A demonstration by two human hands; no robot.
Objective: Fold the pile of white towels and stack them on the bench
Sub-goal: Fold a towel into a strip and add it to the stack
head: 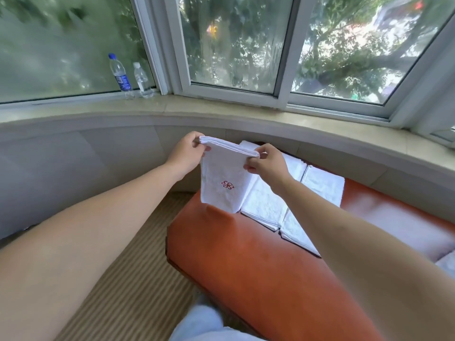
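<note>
While my left hand [186,153] and right hand [267,161] each pinch a top corner, the folded towel [225,178] hangs over the orange bench [246,262], beside the folded stacks [266,205].

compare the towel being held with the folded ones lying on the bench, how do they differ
The held towel hangs upright in the air, pinched at its top corners by the left hand and right hand; the folded towels lie flat on the orange bench. The held one shows a red embroidered mark; the flat ones show none. All are white.
</note>
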